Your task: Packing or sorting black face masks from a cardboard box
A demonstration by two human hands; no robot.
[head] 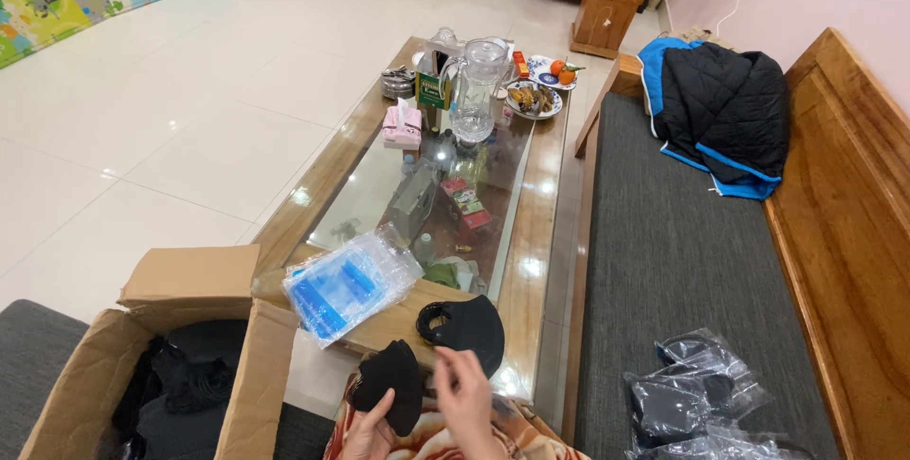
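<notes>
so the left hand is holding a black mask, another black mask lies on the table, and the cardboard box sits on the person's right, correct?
Not quite. The head view shows the cardboard box on the person's left, not the right. The rest holds: the left hand holds a black mask, and another black mask lies on the table.

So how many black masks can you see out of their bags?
2: one black mask held in the left hand, and another mask lying on the table. More may be hidden in the cardboard box.

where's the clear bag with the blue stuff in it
The clear bag lies on the table's near left corner, between the cardboard box and the black mask.
</notes>
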